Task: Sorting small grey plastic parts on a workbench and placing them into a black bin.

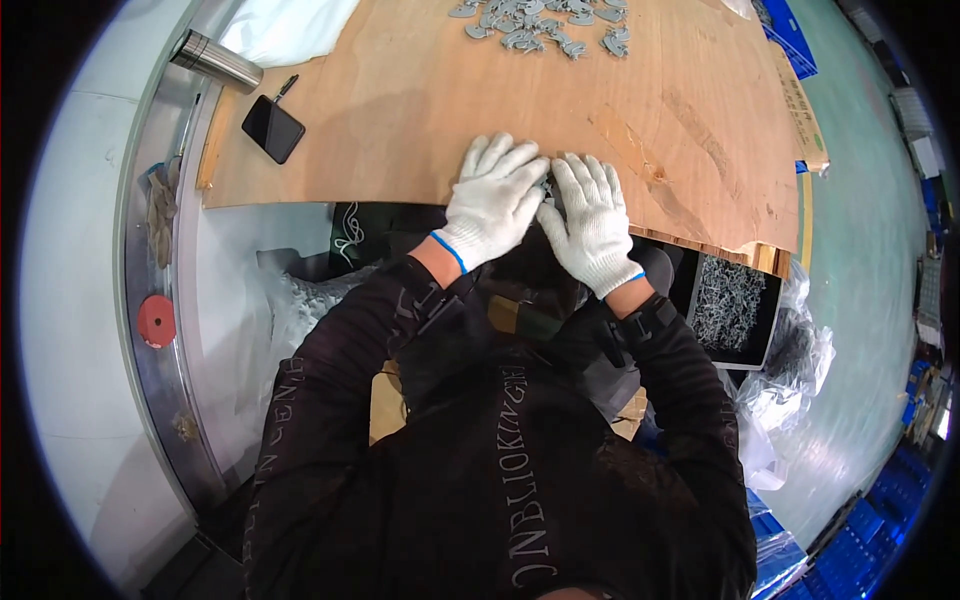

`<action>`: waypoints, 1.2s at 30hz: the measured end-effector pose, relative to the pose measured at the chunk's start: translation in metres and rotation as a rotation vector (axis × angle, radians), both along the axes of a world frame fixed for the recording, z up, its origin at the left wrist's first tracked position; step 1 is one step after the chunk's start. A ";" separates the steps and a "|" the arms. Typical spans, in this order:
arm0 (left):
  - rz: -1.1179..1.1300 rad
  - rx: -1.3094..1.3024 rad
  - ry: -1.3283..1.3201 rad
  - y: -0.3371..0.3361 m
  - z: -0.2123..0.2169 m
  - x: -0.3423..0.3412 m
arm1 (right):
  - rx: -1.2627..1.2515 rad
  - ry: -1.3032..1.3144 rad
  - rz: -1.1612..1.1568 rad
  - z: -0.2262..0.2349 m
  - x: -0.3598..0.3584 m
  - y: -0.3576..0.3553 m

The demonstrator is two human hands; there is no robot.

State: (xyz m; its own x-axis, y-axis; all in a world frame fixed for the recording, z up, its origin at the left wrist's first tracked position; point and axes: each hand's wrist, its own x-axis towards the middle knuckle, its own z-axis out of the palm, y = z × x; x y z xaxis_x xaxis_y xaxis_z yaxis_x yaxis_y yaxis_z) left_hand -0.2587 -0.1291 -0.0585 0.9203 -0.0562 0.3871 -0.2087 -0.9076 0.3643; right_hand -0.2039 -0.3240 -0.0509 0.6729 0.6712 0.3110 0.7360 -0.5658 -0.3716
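Both my hands wear white knitted gloves and rest at the front edge of the wooden tabletop [400,150]. My left hand [492,200] lies palm down, fingers stretched forward and to the right. Beside it, my right hand [588,215] is flat too, its fingers pointing away from me and its thumb toward the left hand. In the narrow gap between them a bit of something small and greyish shows, mostly covered by the gloves; its kind cannot be made out. At the far side of the tabletop lies a loose pile of flat grey metal parts [525,25].
On the left are a phone [272,130], a pen [288,88] and a steel flask [217,62]. A black bin [735,305] of small metal pieces stands below the table's right edge, beside clear plastic wrapping [790,370]. Blue crates [850,540] stand lower right.
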 end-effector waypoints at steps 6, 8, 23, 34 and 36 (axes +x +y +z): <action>-0.077 -0.201 -0.007 -0.029 0.006 -0.022 | 0.101 -0.061 -0.058 -0.011 -0.043 -0.014; -0.092 -0.259 -0.001 -0.036 0.011 -0.031 | 0.121 -0.059 -0.070 -0.010 -0.060 -0.020; 0.139 -0.088 -0.072 0.083 -0.002 0.047 | 0.286 0.213 -0.273 0.013 0.052 -0.062; -0.039 0.076 0.076 0.104 0.015 0.096 | -0.052 -0.051 -0.437 -0.014 0.255 -0.020; -0.050 0.090 0.075 0.092 0.024 0.083 | -0.043 -0.087 -0.444 -0.011 0.272 -0.013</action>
